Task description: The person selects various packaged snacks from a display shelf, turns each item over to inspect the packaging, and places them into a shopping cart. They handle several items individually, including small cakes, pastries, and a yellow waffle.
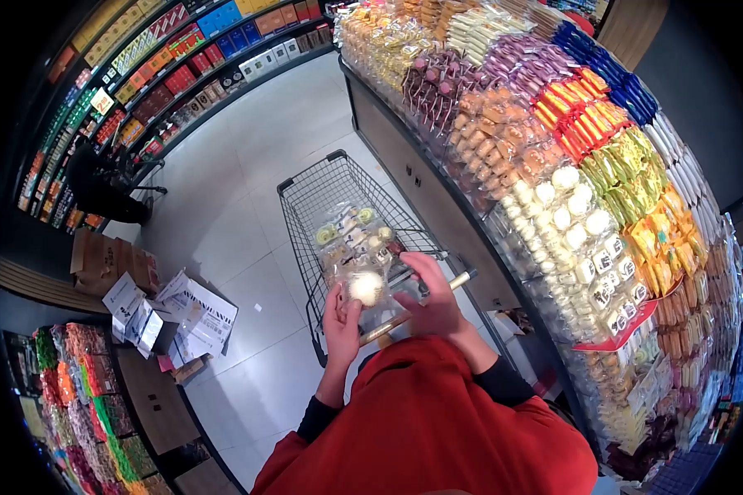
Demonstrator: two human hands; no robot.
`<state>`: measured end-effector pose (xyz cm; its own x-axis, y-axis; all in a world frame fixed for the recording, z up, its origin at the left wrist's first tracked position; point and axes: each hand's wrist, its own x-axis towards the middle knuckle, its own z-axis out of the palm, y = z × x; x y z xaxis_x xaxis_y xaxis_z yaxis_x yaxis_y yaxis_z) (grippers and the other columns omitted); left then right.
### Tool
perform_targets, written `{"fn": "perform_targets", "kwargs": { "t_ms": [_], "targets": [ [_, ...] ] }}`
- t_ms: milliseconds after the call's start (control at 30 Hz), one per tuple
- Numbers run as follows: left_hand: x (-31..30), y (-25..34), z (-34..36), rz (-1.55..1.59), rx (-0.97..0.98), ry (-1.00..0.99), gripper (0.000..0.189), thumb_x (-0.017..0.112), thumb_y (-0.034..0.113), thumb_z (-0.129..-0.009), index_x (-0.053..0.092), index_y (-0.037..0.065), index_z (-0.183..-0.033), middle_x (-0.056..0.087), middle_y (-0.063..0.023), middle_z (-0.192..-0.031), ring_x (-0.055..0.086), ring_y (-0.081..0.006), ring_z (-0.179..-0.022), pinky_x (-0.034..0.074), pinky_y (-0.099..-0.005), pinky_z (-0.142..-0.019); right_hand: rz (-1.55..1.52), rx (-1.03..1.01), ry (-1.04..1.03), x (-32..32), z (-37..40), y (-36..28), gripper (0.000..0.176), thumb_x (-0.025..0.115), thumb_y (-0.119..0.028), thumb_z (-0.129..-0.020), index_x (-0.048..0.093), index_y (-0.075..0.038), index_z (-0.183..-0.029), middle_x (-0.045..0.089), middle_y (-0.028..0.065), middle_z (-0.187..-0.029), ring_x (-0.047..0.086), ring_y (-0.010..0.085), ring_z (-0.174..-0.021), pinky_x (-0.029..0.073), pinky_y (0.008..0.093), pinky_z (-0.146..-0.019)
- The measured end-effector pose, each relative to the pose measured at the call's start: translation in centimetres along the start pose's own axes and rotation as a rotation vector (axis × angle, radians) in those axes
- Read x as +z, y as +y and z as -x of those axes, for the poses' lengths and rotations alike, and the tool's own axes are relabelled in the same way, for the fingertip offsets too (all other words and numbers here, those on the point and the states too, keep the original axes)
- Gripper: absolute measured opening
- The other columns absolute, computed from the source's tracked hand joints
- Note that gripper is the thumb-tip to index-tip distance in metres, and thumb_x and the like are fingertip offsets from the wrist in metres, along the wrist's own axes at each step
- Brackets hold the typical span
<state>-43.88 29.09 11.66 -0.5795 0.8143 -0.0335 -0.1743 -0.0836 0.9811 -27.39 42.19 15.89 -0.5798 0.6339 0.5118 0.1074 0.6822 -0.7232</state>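
Over the cart (309, 194), hands (339, 315) apart.

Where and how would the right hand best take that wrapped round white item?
Probably by the clear wrapper's right edge, with the right hand coming from the right: the left hand holds the left side, and the round white item bulges between.

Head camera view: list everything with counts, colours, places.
Packet: one, clear, pale contents, left hand.
Cart: one, dark, centre.
Cart packets: several, clear, inside.
Snack display: one, multicoloured, right.
Shelf boxes: many, multicoloured, upper left.
Printed sheets: several, white, left.
Cartons: several, brown, left.
Stand: one, brown, lower left.
Other person: one, dark clothes, upper left.
Floor: one, pale, centre-left.
Garment: one, red, bottom.
Left hand: one, bare, holding packet.
Right hand: one, bare, beside packet.
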Motion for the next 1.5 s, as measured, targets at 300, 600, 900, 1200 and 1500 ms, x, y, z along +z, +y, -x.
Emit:
{"fn": "perform_targets", "kwargs": {
  "t_ms": [300,600,900,1200,1500],
  "targets": [
    [0.1,0.0,1.7,-0.065,0.008,-0.047,0.045,0.051,0.011,-0.105,0.041,-0.001,-0.147,0.058,-0.012,-0.134,0.058,-0.0167,-0.118,0.047,-0.0303,-0.1,-0.939,0.503,-0.232,2.8,1.6,0.6,0.041,0.063,-0.009,-0.1,0.048,0.004,-0.136,0.063,0.0048,-0.117,0.061,0.0099,-0.102,0.05,0.0253,-0.089],
    [0.1,2.0,2.4,-0.149,0.047,-0.13,0.041,0.039,0.021,-0.11,0.045,-0.003,-0.143,0.061,-0.0096,-0.127,0.059,-0.0167,-0.113,0.047,-0.0313,-0.1,-0.973,0.633,-0.182,1.8,1.0,0.9,0.024,0.059,-0.008,-0.101,0.057,0.001,-0.123,0.068,0.0046,-0.106,0.063,0.0094,-0.095,0.051,0.0254,-0.084],
    [-0.3,0.5,2.6,-0.078,0.029,-0.091,0.048,0.062,0.008,-0.099,0.045,-0.002,-0.143,0.058,-0.0114,-0.135,0.055,-0.0201,-0.125,0.042,-0.035,-0.109,-0.828,0.495,-0.18,0.7,0.6,-0.8,0.04,0.07,0.0,-0.09,0.058,-0.002,-0.129,0.065,0.0062,-0.118,0.063,0.0155,-0.105,0.051,0.0296,-0.091],
    [-1.8,1.0,2.0,-0.267,0.123,-0.101,0.042,0.07,-0.003,-0.082,0.055,0.002,-0.12,0.062,-0.0127,-0.128,0.058,-0.0243,-0.124,0.042,-0.0366,-0.109,-0.433,0.159,-0.435,0.5,0.3,-0.3,0.053,0.076,0.003,-0.076,0.063,-0.003,-0.127,0.059,0.011,-0.129,0.057,0.0248,-0.124,0.045,0.0376,-0.106],
    [-3.5,-0.5,2.9,-0.287,-0.081,-0.081,0.047,0.074,0.003,-0.088,0.055,-0.001,-0.131,0.065,-0.0072,-0.114,0.065,-0.0133,-0.096,0.052,-0.0302,-0.087,-0.539,0.396,-0.538,3.1,0.1,0.5,0.072,0.075,0.0,-0.082,0.045,-0.006,-0.147,0.057,0.0084,-0.128,0.057,0.0188,-0.119,0.047,0.0335,-0.1]
  ]
}}
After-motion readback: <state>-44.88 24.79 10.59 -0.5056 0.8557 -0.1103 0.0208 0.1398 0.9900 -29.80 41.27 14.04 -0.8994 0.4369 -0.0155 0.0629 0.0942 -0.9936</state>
